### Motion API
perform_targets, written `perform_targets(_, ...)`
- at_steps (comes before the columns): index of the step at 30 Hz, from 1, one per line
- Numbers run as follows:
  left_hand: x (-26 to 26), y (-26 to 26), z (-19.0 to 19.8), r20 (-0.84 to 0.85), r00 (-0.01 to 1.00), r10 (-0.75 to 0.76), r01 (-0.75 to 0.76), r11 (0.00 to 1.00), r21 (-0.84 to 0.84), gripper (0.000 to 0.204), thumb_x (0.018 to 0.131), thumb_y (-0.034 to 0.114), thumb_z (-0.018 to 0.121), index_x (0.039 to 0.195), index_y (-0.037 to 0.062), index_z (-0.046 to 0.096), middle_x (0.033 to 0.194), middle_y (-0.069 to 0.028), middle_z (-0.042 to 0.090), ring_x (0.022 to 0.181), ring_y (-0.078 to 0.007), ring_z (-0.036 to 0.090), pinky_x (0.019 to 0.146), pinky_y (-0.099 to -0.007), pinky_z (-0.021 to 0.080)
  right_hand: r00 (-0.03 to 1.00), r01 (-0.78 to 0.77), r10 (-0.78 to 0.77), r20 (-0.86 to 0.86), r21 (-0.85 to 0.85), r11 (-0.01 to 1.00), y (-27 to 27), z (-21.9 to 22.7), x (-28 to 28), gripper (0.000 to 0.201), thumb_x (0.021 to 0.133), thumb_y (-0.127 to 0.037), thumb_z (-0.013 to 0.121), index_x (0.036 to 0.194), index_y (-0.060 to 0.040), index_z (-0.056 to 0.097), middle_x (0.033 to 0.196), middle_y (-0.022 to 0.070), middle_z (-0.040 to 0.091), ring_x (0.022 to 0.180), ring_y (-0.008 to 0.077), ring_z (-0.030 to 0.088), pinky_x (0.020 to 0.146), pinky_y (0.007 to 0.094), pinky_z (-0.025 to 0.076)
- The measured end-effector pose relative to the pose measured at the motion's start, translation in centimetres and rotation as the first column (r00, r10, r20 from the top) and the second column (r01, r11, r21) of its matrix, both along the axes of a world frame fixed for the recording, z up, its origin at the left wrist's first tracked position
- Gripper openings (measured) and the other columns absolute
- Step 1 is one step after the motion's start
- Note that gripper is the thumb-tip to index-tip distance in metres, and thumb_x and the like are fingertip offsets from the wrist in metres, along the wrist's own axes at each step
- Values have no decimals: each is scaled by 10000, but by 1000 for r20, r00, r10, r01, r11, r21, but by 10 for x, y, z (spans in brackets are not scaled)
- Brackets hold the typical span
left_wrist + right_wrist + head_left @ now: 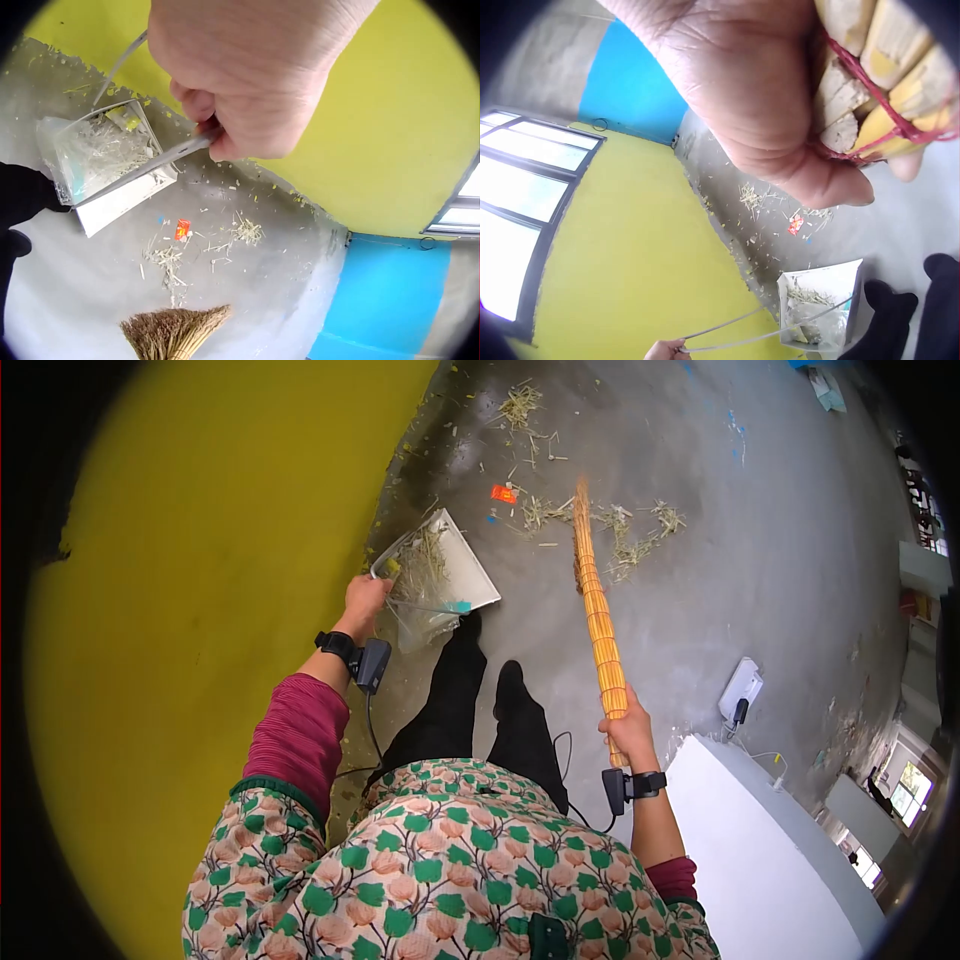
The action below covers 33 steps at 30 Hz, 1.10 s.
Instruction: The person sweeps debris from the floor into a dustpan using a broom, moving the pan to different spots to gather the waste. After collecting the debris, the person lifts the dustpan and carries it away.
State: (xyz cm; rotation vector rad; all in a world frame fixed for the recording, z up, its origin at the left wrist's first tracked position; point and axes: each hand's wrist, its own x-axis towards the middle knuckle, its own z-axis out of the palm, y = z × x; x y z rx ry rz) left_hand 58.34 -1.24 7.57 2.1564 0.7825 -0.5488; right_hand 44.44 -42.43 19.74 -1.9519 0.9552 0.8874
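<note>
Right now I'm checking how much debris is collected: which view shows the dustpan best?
The left wrist view: the dustpan sits near, its inside with straw scraps open to sight. The head view shows it smaller; the right wrist view shows it low and partly cut off.

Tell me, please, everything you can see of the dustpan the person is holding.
The dustpan is a white, box-shaped scoop that looks like thin metal or plastic, with a long thin wire-like handle. It hangs tilted just above the grey floor, beside the yellow wall, close to the person's black shoe. Inside lie dry straw bits and a clear plastic bag. The left hand grips the handle; nothing else clearly touches it.
</note>
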Motion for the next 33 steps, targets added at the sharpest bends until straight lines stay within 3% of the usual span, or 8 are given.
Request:
perform_targets(12,-80,67,30,-47,957,287,-290,928,-234,153,694,138,567,595,56,484,541,26,405,496,-82,350,463,-257,254,997,35,-69,46,520,854,68,-82,84,581,603,-34,628,1142,-39,411,768,72,559,540,165,539,432,274,447)
perform_targets(14,-93,72,50,-62,945,321,-327,922,-206,150,692,113,563,586,74,466,551,31,395,504,-79,343,474,-248,251,995,-89,51,82,595,798,101,-111,117,458,637,-63,622,1054,-32,434,751,78,528,553,180,536,420,280,448)
perform_targets(18,-116,75,66,-38,893,448,-449,881,-149,147,701,96,564,596,77,462,557,30,397,508,-79,344,485,-243,254,962,79,157,-226,773,630,172,-170,178,415,669,-91,624,1029,-38,423,781,74,512,531,171,524,434,281,456)
perform_targets(21,-109,70,73,-53,864,500,-503,861,-79,138,709,88,563,608,69,471,562,26,406,513,-82,350,492,-246,259,969,-18,183,-169,684,729,190,-239,193,456,642,-65,647,1041,-25,430,827,94,534,625,195,556,442,300,476)
perform_targets(22,-110,70,76,-72,849,523,-527,849,-39,131,713,83,561,614,63,476,564,23,410,514,-84,353,495,-248,262,961,-43,241,-139,783,621,175,-267,196,439,637,-55,648,1022,-23,442,834,85,537,610,191,551,447,296,481)
perform_targets(25,-118,83,67,-85,865,495,-495,869,30,125,714,85,561,622,44,487,569,17,420,519,-91,361,506,-254,274,984,131,25,-175,817,562,73,-236,188,419,633,-65,634,1024,-45,484,812,55,543,631,160,545,482,304,484)
perform_targets(28,-110,76,67,-101,865,491,-493,870,8,128,711,97,561,625,33,490,573,14,423,531,-96,367,515,-259,285,971,228,-137,-195,598,769,-10,-189,167,418,644,-23,596,1046,-63,486,810,49,548,587,143,532,438,278,468)
perform_targets(33,-73,41,46,-113,940,321,-329,943,-57,149,702,119,562,619,18,490,575,10,429,542,-100,375,511,-269,292,988,150,-119,-98,449,881,-10,-127,132,590,614,-11,604,1172,-81,429,810,36,564,559,140,526,415,273,453)
